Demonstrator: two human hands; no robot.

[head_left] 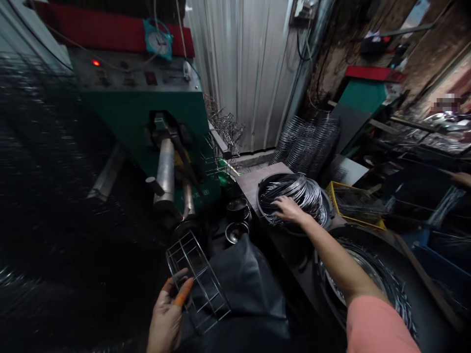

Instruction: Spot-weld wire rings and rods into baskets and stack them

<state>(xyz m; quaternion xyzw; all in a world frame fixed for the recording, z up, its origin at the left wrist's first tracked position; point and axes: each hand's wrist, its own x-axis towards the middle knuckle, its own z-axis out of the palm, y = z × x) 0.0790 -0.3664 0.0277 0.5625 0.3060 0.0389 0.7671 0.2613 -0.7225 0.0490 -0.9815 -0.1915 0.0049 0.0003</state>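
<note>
My left hand, with orange coverings on some fingertips, grips a wire basket by its near side. The basket is a long grid of thin metal rods, tilted above the dark apron over my lap. To the right, my right hand reaches over a round dark tub filled with shiny bent wire pieces. Its fingers are spread at the wires, and I see nothing lifted in them. A green welding machine stands ahead, its metal electrode arms just beyond the basket.
A larger tub with wire rings lies under my right forearm. Behind are a yellow crate and stacked wire coils. Small metal bowls sit beside the machine. A co-worker's hand shows at the right edge.
</note>
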